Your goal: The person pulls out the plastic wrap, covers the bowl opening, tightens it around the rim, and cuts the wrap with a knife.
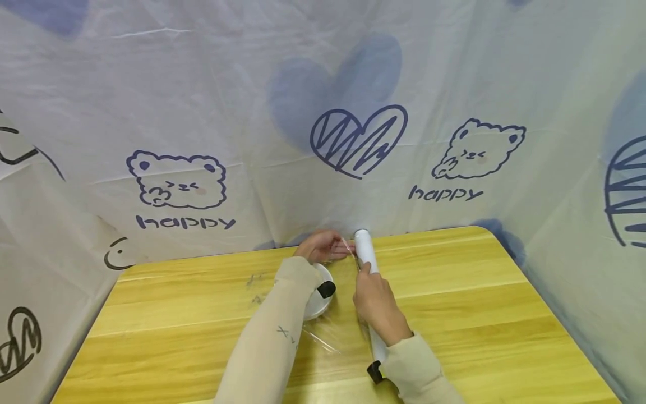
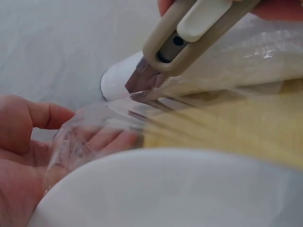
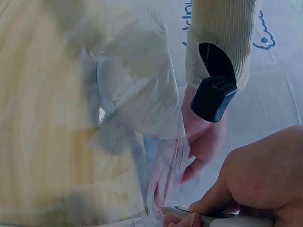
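My right hand (image 1: 377, 300) grips a beige utility knife (image 2: 203, 28) with a pale slider. The blade meets the edge of clear plastic wrap (image 2: 189, 109), which is drawn into creases there. Behind and against that film lies my left hand (image 2: 28, 146), its fingers fairly straight and seen through the plastic. A white roll (image 1: 365, 249) of wrap lies lengthwise under my right hand, partly hidden by it. Left of the roll stands a round white bowl (image 1: 319, 306), partly covered by my left forearm, with film stretched out beside it.
All of this is on a yellow wood-grain table (image 1: 464, 297). A pale cloth (image 1: 252, 112) printed with hearts and bears hangs along the back edge and both sides. A black wrist camera (image 1: 326, 289) sits over the bowl.
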The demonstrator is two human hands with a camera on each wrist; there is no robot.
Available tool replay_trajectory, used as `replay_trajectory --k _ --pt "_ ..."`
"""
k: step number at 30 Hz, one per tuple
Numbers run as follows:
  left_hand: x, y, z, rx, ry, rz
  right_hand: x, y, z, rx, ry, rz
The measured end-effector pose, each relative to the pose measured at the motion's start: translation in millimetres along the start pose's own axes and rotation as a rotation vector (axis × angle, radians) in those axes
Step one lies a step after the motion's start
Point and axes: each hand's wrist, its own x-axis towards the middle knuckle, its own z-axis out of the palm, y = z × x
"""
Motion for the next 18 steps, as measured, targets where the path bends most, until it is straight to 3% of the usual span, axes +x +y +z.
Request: replay_trajectory --k 8,18 --pt "2.1 1.2 -0.5 -0.022 -0.055 -0.016 -13.7 -2.7 -1.5 -0.007 -0.02 0.006" --pt "1.4 -0.3 -1.7 -0.042 -0.07 -0.012 -32.1 -5.6 -3.5 -0.031 0.003 -0.025"
